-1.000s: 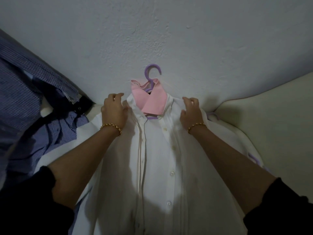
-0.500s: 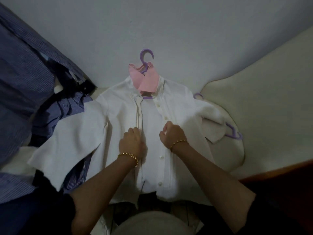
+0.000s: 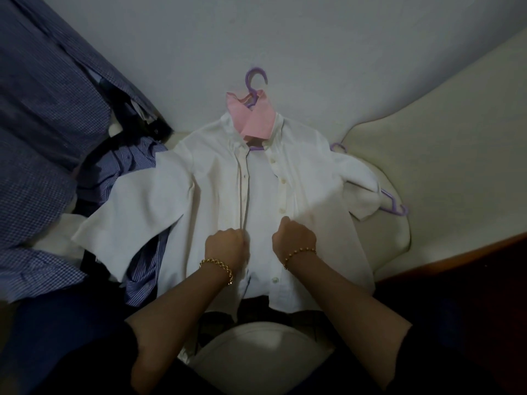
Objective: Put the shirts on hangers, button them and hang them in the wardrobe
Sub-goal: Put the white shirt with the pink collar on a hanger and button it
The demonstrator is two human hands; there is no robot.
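Note:
A white shirt [image 3: 205, 178] with a pink collar [image 3: 252, 118] lies spread out, front up and unbuttoned, on a purple hanger [image 3: 255, 81] whose hook sticks out above the collar. My left hand [image 3: 228, 243] grips the left front edge near the placket, fingers curled. My right hand [image 3: 293, 238] grips the right front edge beside the row of buttons. The two front panels lie slightly apart between my hands.
Blue checked and striped shirts [image 3: 51, 124] are heaped at the left, partly under the white sleeve. Another purple hanger [image 3: 395, 205] pokes out from under the right sleeve. Cream cushions [image 3: 445, 155] curve round the right side. A dark wooden edge [image 3: 470, 258] runs at lower right.
Both hands have moved from the shirt's shoulders down to its middle and now grip the two front edges. The view has pulled back, showing the whole shirt.

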